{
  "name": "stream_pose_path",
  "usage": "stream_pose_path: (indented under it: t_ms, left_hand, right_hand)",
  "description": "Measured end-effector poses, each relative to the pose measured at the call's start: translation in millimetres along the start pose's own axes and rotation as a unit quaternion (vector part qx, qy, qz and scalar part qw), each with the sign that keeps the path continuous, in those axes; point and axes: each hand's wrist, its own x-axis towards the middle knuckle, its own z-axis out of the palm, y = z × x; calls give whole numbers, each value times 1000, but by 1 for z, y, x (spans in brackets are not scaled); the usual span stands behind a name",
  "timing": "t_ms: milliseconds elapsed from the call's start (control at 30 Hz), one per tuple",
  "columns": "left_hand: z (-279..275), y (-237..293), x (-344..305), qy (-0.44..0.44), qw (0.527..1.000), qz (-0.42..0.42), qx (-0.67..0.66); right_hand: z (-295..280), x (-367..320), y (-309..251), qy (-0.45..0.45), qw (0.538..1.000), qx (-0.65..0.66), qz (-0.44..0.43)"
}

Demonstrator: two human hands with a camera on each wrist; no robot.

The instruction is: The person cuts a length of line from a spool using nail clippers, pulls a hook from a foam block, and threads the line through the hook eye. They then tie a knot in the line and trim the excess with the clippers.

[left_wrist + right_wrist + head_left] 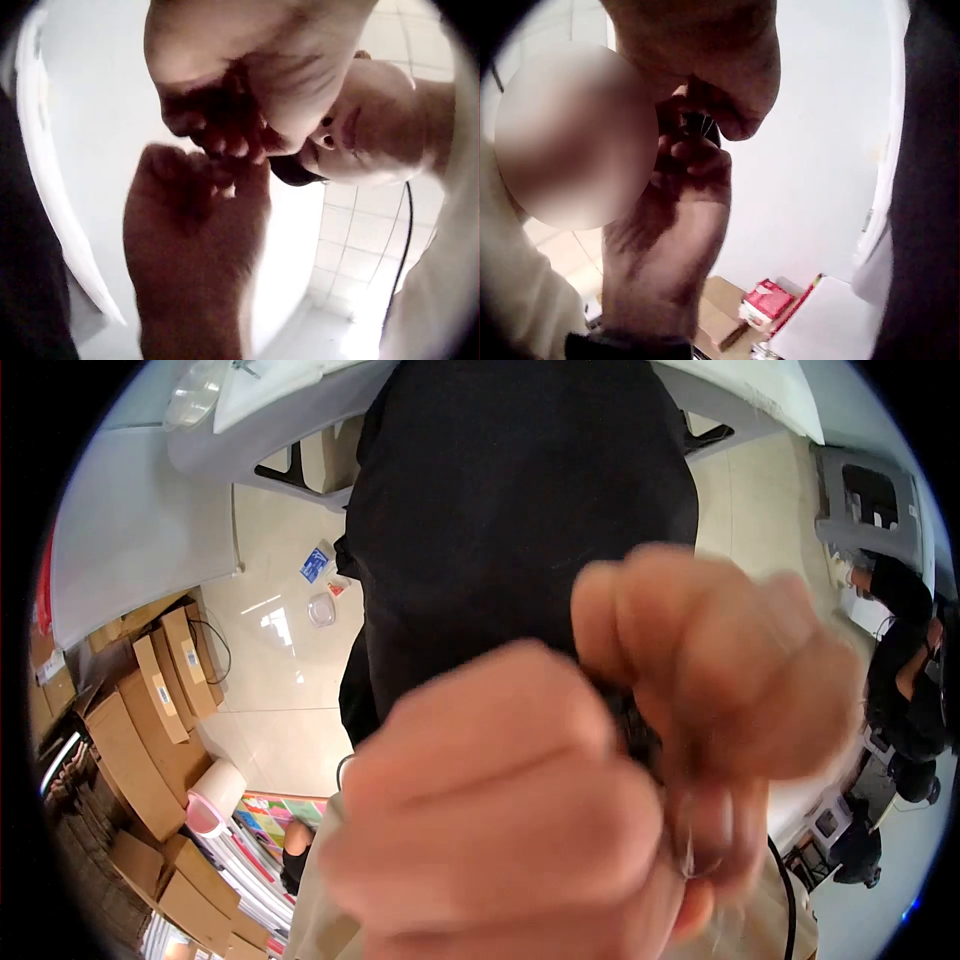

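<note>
Clear strand [688,852], thin and only faintly glinting, lies near 4 o'clock in the head view, where your hands meet. Your right hand [725,660], at 3 o'clock, curls inward and seems to pinch it. Your left hand [490,790], at 6 o'clock, is closed with knuckles up; it seems to pinch the strand too, though its fingertips are hidden. Both are raised close to the camera, probably because something so fine needs close sight and steadying from two sides. Beyond, black cloth [530,500] fills 12 o'clock; the white desk [295,388] shows at 11.
</note>
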Motion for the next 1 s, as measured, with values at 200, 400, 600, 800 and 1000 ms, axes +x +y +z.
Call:
stream_pose_path:
  t_ms: [200,400,600,800,1000]
  left_hand:
    - [-10,-31,13,53,980,190,5]
    - [-39,17,5,41,994,-48,89]
    - [-38,20,1,5,982,-64,175]
    - [-34,10,7,-41,987,-93,121]
    - [-36,13,2,33,985,-154,69]
  right_hand:
    - [-11,20,-19,-60,998,-21,15]
    - [-22,16,-8,-10,999,-34,-9]
    - [-27,19,-9,-33,994,-97,-27]
    - [-29,22,-5,-55,987,-142,-54]
    - [-31,18,-7,-22,998,-51,21]
